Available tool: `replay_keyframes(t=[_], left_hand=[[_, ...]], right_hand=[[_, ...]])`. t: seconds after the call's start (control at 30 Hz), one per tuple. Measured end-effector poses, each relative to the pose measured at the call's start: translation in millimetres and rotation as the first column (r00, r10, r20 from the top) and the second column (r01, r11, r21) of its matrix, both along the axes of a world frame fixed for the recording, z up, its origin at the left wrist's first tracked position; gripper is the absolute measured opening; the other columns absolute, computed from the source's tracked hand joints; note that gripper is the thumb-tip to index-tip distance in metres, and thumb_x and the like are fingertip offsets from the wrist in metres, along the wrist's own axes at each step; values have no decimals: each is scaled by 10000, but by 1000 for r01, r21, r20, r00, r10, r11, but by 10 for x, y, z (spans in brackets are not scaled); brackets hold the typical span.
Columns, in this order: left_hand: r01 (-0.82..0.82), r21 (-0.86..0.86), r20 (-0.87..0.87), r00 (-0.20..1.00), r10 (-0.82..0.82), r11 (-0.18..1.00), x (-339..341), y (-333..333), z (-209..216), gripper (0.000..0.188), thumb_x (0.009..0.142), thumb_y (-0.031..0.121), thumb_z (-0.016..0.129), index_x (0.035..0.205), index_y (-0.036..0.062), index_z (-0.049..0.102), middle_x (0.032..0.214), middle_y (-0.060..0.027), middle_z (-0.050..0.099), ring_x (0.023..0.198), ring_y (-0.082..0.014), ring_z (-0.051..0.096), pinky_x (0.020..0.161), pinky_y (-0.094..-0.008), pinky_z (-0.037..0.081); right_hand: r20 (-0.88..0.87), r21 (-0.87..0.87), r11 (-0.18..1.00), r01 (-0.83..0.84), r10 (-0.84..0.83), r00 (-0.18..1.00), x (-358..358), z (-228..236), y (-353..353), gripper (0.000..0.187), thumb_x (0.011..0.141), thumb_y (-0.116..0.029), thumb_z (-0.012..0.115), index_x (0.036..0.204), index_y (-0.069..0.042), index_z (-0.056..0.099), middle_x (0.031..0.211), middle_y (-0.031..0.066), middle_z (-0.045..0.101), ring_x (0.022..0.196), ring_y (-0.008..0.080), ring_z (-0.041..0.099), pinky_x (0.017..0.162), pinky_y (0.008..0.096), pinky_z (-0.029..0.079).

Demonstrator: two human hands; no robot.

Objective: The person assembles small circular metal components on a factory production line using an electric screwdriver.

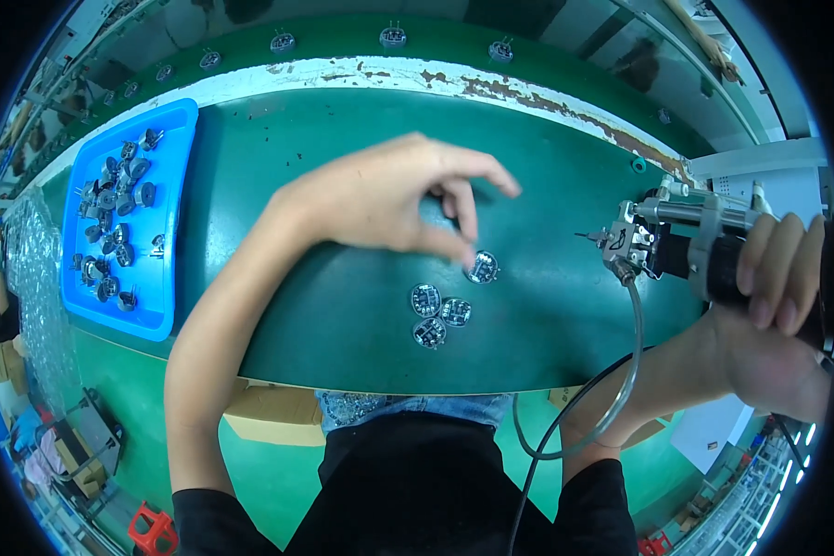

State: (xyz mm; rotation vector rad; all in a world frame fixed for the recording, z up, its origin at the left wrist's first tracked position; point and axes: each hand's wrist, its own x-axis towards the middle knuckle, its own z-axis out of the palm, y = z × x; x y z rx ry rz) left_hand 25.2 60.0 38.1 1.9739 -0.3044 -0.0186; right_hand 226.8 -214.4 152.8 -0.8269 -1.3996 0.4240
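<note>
My left hand (394,195) hovers over the middle of the green table, fingers curled but apart, holding nothing. Its thumb tip is beside a small round circuit part (482,267) with a metallic rim. Three similar round parts (427,299) lie clustered just nearer to me. At the right, my right hand (777,273) is wrapped round the black body of a metal dispensing valve (632,243). A thin needle tip on the valve points left toward the table's middle. From its underside a clear hose (632,357) loops down toward my lap.
A blue tray (183,157) at the left holds several grey round parts with pins. Bubble wrap (46,306) hangs beyond it. Along the far green conveyor (338,42) stand several spaced round parts, behind a chipped white ledge (361,69). A black cable (565,417) runs beside the hose.
</note>
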Motion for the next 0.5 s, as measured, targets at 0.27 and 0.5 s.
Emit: replay_keyframes(t=[0.27,0.5], left_hand=[[-765,447,630,637,445,463,529,1027,-338,142,898,167,772,1007,82,805,1016,-118,779,967,-335,727,883,-436,575],[-716,596,542,693,476,364,771,978,-346,114,906,162,756,1001,121,806,1085,-71,777,1041,-329,706,896,-456,572]], right_hand=[[-82,-12,996,91,-92,992,-347,33,264,662,879,-757,562,972,-103,527,683,-21,486,567,82,479,596,256,425],[-152,-52,979,197,-203,967,-510,43,358,871,831,-884,511,1124,-64,515,711,-4,494,567,93,499,586,270,448]])
